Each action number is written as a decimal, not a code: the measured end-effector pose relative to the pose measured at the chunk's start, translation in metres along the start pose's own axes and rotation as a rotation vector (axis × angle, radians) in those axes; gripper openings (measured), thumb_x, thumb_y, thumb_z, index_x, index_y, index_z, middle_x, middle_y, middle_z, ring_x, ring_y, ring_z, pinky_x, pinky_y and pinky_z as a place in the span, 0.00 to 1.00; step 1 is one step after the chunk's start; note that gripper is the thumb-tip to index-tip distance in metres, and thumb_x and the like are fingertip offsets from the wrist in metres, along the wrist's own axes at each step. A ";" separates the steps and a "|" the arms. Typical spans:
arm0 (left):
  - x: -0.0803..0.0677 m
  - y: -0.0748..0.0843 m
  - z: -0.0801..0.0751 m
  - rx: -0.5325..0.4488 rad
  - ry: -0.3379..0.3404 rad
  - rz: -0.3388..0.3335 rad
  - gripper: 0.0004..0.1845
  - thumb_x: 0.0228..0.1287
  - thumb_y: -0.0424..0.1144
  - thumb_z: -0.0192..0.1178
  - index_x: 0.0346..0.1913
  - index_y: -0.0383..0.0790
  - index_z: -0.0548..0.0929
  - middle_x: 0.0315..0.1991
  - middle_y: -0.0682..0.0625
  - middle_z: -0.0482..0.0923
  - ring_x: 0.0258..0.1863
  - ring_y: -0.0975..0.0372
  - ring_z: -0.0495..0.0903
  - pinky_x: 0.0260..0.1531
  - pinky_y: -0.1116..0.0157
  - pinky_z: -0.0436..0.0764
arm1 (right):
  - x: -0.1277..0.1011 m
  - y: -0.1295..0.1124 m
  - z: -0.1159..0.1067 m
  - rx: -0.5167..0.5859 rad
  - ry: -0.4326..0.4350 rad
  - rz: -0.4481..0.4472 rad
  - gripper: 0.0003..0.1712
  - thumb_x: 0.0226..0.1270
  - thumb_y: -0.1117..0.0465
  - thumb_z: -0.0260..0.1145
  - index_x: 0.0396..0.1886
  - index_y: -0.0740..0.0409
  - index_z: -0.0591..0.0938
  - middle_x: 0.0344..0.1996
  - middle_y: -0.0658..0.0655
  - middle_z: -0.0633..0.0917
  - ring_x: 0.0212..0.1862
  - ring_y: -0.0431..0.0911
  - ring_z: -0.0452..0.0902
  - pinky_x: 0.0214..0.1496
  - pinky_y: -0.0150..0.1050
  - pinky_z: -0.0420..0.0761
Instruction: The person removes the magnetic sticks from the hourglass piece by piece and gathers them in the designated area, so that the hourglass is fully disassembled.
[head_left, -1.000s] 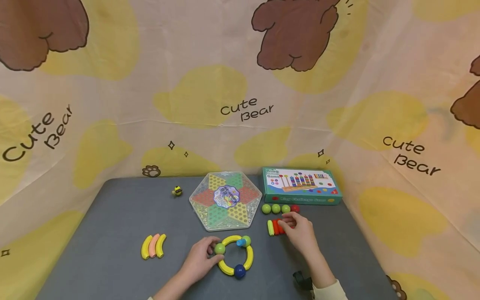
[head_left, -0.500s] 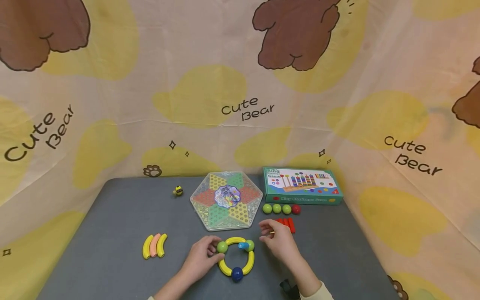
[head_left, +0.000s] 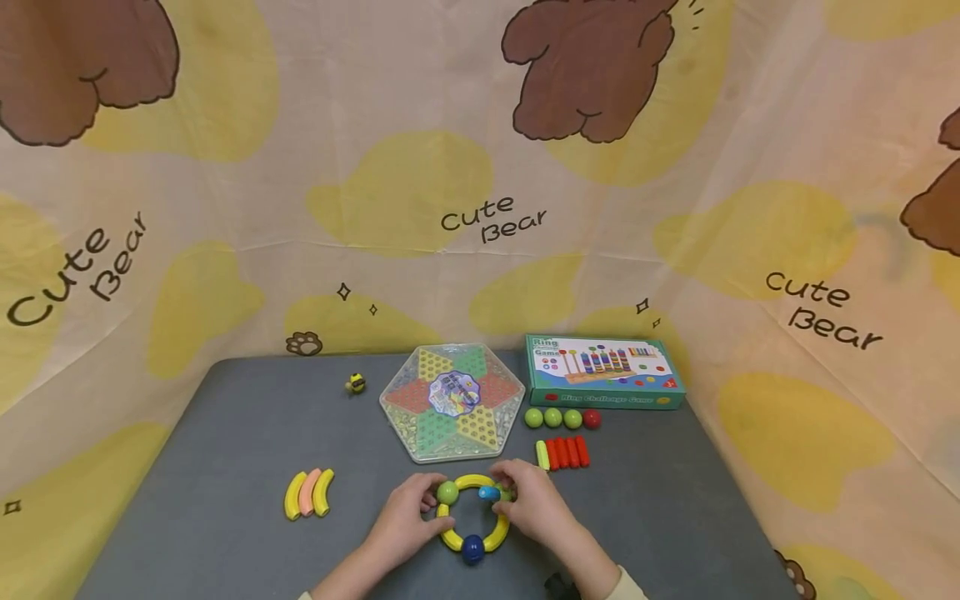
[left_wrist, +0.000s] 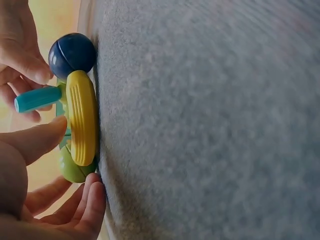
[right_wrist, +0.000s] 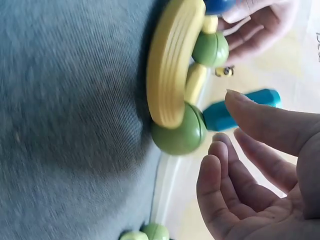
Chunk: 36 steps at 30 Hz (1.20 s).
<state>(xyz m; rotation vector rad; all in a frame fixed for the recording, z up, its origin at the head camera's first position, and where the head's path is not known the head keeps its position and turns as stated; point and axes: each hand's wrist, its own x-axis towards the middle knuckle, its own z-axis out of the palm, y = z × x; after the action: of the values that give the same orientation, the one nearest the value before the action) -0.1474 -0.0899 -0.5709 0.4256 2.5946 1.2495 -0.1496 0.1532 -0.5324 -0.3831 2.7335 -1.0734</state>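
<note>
A ring (head_left: 474,481) of yellow curved magnetic sticks and balls lies on the grey table. My left hand (head_left: 405,512) holds its left side, fingertips at a green ball (left_wrist: 75,165) and thumb by a yellow stick (left_wrist: 82,120). My right hand (head_left: 532,500) is at the ring's right side, around another green ball (right_wrist: 180,132). A short blue stick (right_wrist: 242,110) juts from that ball. In the right wrist view the thumb overlaps the blue stick, while the other fingers stay loosely bent and apart from it. A dark blue ball (head_left: 473,548) forms the near end.
Several green and red sticks (head_left: 562,453) lie right of the ring, behind them a row of green and red balls (head_left: 562,418). A hexagonal game board (head_left: 412,400) and a green game box (head_left: 606,402) stand farther back. Curved sticks (head_left: 307,492) and a toy bee (head_left: 356,383) lie left.
My right hand has moved left from the red sticks to the ring's right side. The ring has turned and shifted slightly; my left hand has stayed beside it.
</note>
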 end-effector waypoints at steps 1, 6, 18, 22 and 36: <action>0.000 0.000 0.001 0.002 0.001 -0.004 0.31 0.54 0.43 0.77 0.59 0.38 0.80 0.42 0.51 0.77 0.36 0.64 0.75 0.34 0.68 0.78 | 0.000 0.000 0.002 -0.013 -0.002 -0.006 0.22 0.53 0.66 0.80 0.49 0.56 0.86 0.36 0.47 0.81 0.38 0.41 0.75 0.39 0.36 0.78; 0.000 0.001 0.003 0.019 -0.011 -0.022 0.31 0.54 0.43 0.77 0.61 0.40 0.79 0.42 0.52 0.76 0.37 0.64 0.75 0.35 0.66 0.77 | -0.001 0.000 0.010 -0.061 0.033 -0.029 0.14 0.54 0.65 0.79 0.41 0.51 0.87 0.32 0.44 0.80 0.35 0.38 0.74 0.36 0.34 0.77; -0.002 0.001 0.005 -0.006 0.001 -0.036 0.30 0.57 0.38 0.75 0.62 0.39 0.78 0.45 0.50 0.77 0.37 0.64 0.77 0.35 0.68 0.80 | 0.001 -0.004 0.020 -0.039 0.086 -0.018 0.09 0.70 0.58 0.69 0.44 0.57 0.80 0.29 0.46 0.76 0.31 0.36 0.71 0.32 0.31 0.74; -0.002 0.003 0.004 -0.001 0.015 -0.034 0.29 0.57 0.36 0.74 0.62 0.39 0.78 0.45 0.50 0.77 0.38 0.63 0.78 0.36 0.67 0.81 | 0.002 -0.006 0.017 0.004 0.089 -0.023 0.10 0.69 0.59 0.70 0.46 0.58 0.81 0.31 0.47 0.78 0.32 0.36 0.73 0.33 0.30 0.76; -0.003 0.002 0.007 -0.004 0.065 -0.075 0.28 0.58 0.36 0.74 0.61 0.38 0.78 0.43 0.49 0.76 0.35 0.64 0.76 0.31 0.68 0.79 | 0.000 0.019 -0.025 0.159 0.301 0.070 0.24 0.63 0.62 0.74 0.56 0.59 0.77 0.38 0.54 0.86 0.37 0.41 0.83 0.42 0.36 0.86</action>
<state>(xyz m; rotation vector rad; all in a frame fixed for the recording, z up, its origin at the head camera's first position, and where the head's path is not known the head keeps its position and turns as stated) -0.1421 -0.0840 -0.5733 0.2888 2.6348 1.2632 -0.1595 0.1826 -0.5275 -0.1078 2.8591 -1.4196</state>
